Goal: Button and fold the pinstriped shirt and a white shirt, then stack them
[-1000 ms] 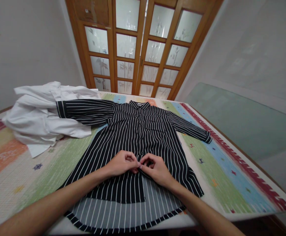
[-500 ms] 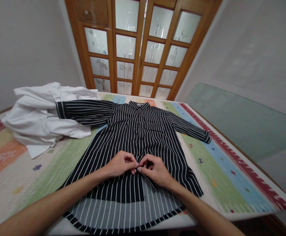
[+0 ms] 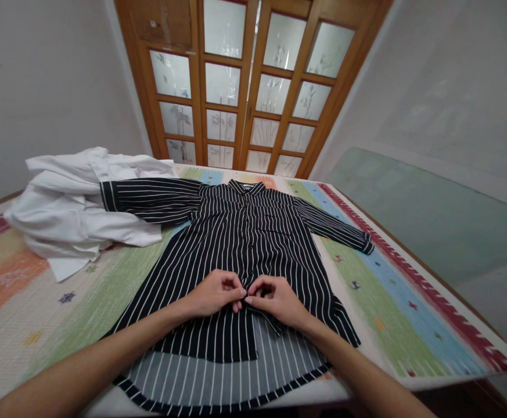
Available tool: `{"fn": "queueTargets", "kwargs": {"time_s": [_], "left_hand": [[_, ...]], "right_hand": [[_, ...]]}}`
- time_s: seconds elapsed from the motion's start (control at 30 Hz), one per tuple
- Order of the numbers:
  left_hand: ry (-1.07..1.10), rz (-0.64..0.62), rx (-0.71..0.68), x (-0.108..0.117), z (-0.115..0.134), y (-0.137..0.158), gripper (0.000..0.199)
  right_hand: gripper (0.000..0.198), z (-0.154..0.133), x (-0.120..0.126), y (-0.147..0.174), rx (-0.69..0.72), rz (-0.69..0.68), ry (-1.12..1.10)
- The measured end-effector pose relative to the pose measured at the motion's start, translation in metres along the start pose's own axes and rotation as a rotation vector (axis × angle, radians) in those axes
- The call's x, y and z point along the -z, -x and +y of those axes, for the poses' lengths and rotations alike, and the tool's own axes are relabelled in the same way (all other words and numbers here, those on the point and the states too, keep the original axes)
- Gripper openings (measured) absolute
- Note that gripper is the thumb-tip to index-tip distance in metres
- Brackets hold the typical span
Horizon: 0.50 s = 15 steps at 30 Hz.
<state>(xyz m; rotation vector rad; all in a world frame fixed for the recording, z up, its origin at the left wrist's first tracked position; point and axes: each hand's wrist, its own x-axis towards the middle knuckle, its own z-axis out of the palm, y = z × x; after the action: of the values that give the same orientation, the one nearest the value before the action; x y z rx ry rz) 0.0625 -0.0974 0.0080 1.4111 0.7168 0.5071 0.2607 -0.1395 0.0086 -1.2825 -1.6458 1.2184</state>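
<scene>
A black shirt with white stripes (image 3: 218, 244) lies front up, its collar away from me and its sleeves spread to both sides. Low on its front opening, my left hand (image 3: 219, 292) pinches the fabric edge between thumb and fingers. Right beside it, my right hand (image 3: 277, 299) pinches the other front edge, the fingertips of both hands almost touching. Any button between them is too small or too covered to make out. Below my hands the front panels part, and the greyish inside of the shirt's back shows down to the curved hem.
A crumpled white garment (image 3: 83, 203) lies at the left, partly under the striped sleeve. The table (image 3: 410, 302) has a colourful patterned cover. Behind it stand wooden doors with glass panes (image 3: 222, 84); a pale green panel (image 3: 427, 197) is at the right.
My hands stay at the same spot on the front opening. The right fingertips have shifted slightly, and the loose edge beneath them hangs a little differently.
</scene>
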Motion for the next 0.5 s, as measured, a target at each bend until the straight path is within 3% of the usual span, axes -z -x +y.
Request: {"fn": "queueTargets", "kwargs": {"time_s": [0.2,0.5], "left_hand": [[0.008,0.026,-0.013,-0.0016,0.0008,0.0006,0.025],[-0.035,0.089,0.018,-0.0048,0.0004,0.0012,0.019]], "right_hand": [[0.020,-0.0009,-0.0016,0.0006,0.004,0.002,0.013],[0.012,-0.0040,-0.0067,0.0037,0.116,0.059,0.153]]}}
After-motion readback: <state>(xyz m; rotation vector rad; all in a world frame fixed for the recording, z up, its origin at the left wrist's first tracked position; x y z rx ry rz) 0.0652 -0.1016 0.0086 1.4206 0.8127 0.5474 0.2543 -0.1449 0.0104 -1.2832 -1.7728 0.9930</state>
